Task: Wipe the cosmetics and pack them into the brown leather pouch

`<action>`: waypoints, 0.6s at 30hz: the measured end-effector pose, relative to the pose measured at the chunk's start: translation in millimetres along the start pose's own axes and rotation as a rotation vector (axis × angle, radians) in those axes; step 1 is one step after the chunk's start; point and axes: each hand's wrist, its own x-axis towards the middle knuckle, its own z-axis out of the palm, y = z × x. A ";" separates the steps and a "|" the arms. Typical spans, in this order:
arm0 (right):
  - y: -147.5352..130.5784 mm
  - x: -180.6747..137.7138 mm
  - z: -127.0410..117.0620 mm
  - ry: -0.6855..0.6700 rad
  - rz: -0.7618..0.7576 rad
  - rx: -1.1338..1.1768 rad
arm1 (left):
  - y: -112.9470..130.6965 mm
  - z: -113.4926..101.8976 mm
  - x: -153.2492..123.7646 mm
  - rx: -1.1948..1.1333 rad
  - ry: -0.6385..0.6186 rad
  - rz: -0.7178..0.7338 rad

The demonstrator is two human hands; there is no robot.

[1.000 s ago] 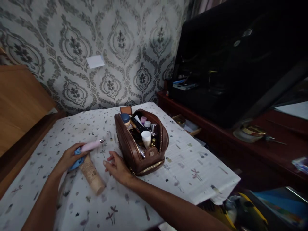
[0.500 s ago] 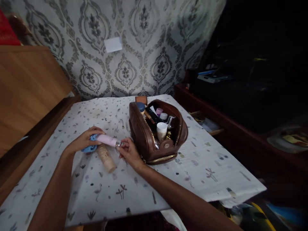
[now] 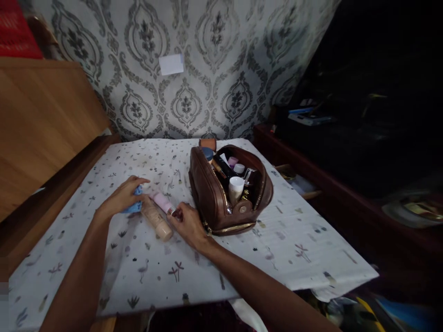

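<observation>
A: Hands are both down on the worktop (image 3: 277,258) now. What moved?

B: The pink tube (image 3: 161,201). A moment ago it lay flat between the two hands. Now it tilts, with its silver end down by the right hand (image 3: 188,223).

A: Is the right hand holding it?

B: Its fingers (image 3: 177,215) pinch the silver end. The left hand (image 3: 121,199) has its fingers curled on a blue cloth (image 3: 135,205), which touches the far end of the tube.

A: And the tan tube (image 3: 156,220)?

B: It lies just under the pink one, between the hands. The brown bag (image 3: 211,196) sits open to the right, full of little bottles.

A: So the pink tube is being wiped?

B: I think so. It is not in the bag.
</observation>
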 end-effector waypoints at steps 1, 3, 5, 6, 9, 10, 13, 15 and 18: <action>0.1 0.2 0.9 0.000 -0.002 -0.009 | 10.7 3.2 0.3 -0.015 0.071 0.023; 0.6 0.3 2.0 -0.015 -0.020 -0.021 | 36.4 17.3 -0.2 -0.112 0.194 0.103; 1.0 0.2 1.9 -0.031 -0.039 -0.029 | 61.7 39.2 -2.7 -0.176 0.194 0.171; 1.1 0.2 1.5 -0.036 -0.045 -0.027 | 71.6 50.9 -4.3 -0.188 0.152 0.206; 0.8 0.1 -0.6 -0.040 -0.052 -0.017 | 83.7 77.8 -5.8 -0.117 0.033 0.244; 0.6 -0.1 -1.2 -0.039 -0.052 -0.016 | 81.9 82.1 -4.6 -0.083 0.010 0.237; 0.1 -0.5 -2.0 -0.040 -0.029 -0.047 | 63.9 82.1 2.9 0.010 0.005 0.189; 0.3 -0.8 -1.3 -0.047 -0.010 -0.067 | 46.8 77.8 9.0 0.060 0.047 0.134; 1.0 -1.5 -0.3 -0.053 -0.008 -0.075 | 21.7 75.5 16.5 0.090 0.117 0.062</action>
